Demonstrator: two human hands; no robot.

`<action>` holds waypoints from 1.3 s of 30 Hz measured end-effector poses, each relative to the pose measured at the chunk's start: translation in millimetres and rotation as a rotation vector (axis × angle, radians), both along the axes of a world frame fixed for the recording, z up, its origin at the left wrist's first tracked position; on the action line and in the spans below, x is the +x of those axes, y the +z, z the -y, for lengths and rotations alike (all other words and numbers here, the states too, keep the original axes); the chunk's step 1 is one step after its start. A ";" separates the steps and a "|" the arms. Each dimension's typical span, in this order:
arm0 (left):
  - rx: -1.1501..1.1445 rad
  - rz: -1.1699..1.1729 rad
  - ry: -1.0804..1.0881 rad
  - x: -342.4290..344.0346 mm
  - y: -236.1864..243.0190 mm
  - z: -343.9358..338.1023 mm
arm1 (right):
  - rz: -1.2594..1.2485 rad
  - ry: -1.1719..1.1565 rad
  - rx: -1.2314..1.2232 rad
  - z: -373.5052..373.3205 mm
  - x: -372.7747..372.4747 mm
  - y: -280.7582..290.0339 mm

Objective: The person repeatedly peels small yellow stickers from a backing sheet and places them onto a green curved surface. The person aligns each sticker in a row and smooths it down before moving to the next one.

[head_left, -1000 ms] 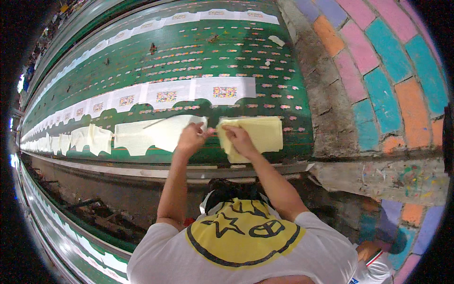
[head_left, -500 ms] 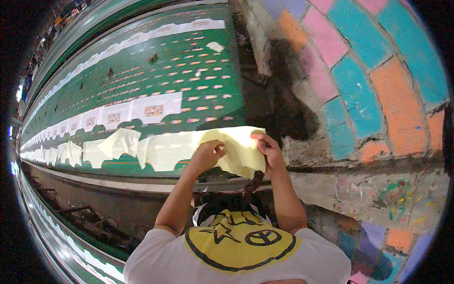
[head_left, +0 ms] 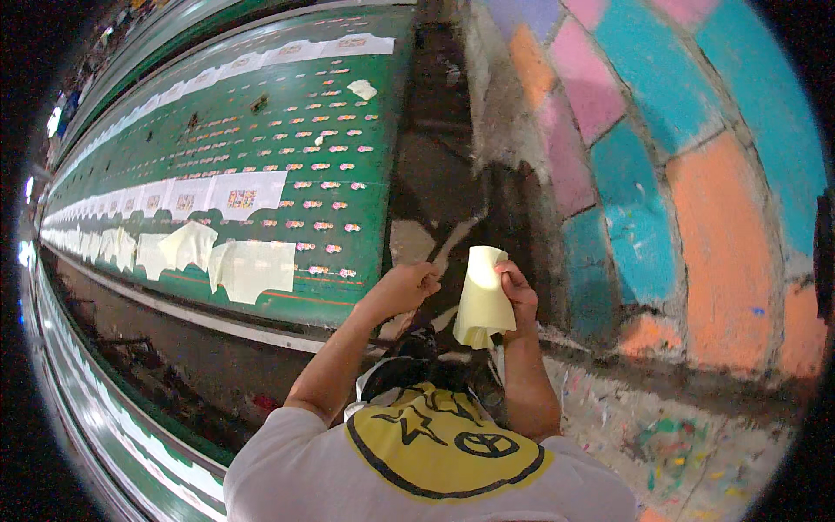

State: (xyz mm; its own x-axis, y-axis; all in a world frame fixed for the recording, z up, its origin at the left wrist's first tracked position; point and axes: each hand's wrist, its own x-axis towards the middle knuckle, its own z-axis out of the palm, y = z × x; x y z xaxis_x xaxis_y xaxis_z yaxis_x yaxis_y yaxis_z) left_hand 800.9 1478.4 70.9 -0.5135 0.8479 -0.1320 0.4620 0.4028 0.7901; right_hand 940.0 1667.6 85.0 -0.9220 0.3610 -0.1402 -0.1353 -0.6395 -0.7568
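Right hand [head_left: 518, 291] fingers pinching the pale yellow sheet [head_left: 483, 298] at its top edge, long axis hanging straight down; left hand [head_left: 409, 288] clenched just beside, empty.

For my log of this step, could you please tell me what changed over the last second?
The pale yellow sheet was lifted off the green table and carried right, now hanging curled in the right hand. The left hand let go of it. The other pale sheets stayed lying on the table.
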 end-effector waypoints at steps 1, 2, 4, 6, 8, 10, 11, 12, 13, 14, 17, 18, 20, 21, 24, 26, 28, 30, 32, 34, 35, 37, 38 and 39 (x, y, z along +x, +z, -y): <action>0.022 -0.017 0.038 -2.6 -1.6 -2.6 | -0.011 0.042 -0.045 -6.9 -4.3 -1.0; 0.044 -0.034 0.075 -6.2 -3.9 -4.4 | -0.022 0.083 -0.090 -14.0 -8.4 -1.2; 0.033 0.043 0.144 -16.4 4.0 -14.8 | -0.032 0.135 -0.121 -23.8 -26.4 7.3; -0.037 0.238 0.210 -27.8 15.4 -23.9 | -0.030 0.158 -0.099 -32.5 -46.5 9.6; -0.015 0.140 0.281 -42.3 15.7 -34.0 | 0.022 0.233 -0.043 -46.3 -71.6 6.1; 0.043 0.078 0.375 -63.0 17.2 -43.9 | 0.045 0.311 0.059 -62.6 -102.9 -8.7; 0.091 0.067 0.431 -74.7 20.6 -48.7 | 0.041 0.344 0.132 -71.9 -117.6 -16.5; 0.134 0.052 0.504 -88.2 22.7 -49.5 | 0.050 0.373 0.155 -67.3 -138.1 -2.7; 0.177 0.041 0.572 -102.6 22.6 -50.0 | 0.062 0.396 0.177 -61.0 -156.3 12.5; 0.206 0.114 0.610 -116.7 22.2 -49.0 | 0.140 0.436 0.076 -55.3 -175.1 31.2; 0.233 0.119 0.629 -152.5 49.6 -50.9 | 0.099 0.605 0.150 -57.0 -230.9 31.1; 0.330 0.200 0.666 -161.2 44.4 -50.9 | 0.079 0.655 0.239 -57.0 -250.4 30.6; 0.342 0.148 0.673 -174.2 65.4 -53.8 | 0.051 0.686 0.331 -58.9 -283.6 20.6; 0.341 0.119 0.683 -177.6 77.1 -54.7 | 0.033 0.709 0.370 -56.1 -298.0 17.5; 0.310 -0.186 0.782 -186.9 97.9 -59.8 | 0.007 0.721 0.265 -40.1 -331.3 42.3; 0.288 -0.256 0.846 -191.4 104.8 -62.7 | -0.033 0.723 0.294 -37.2 -352.2 45.9; 0.279 -0.288 0.938 -198.2 108.0 -67.0 | -0.104 0.820 0.310 -39.7 -374.3 46.7; 0.281 -0.288 1.025 -206.8 107.8 -67.8 | -0.062 0.887 0.235 -36.1 -391.9 63.8; 0.330 -0.246 1.107 -216.6 101.8 -70.4 | -0.086 0.953 0.321 -46.4 -415.4 63.8; 0.349 -0.259 1.272 -230.3 87.0 -74.2 | -0.127 0.952 0.230 -58.9 -444.0 57.2; 0.285 -0.263 1.342 -236.6 82.1 -74.3 | -0.180 0.991 0.122 -68.3 -461.8 53.2; 0.135 -0.324 1.385 -247.6 68.9 -76.4 | -0.217 1.123 -0.114 -87.0 -498.9 60.1; 0.097 -0.277 1.395 -252.4 62.2 -79.9 | -0.243 1.111 -0.126 -96.0 -515.9 59.2; 0.055 -0.226 1.410 -255.8 55.5 -86.3 | -0.233 1.131 -0.176 -102.5 -532.0 64.7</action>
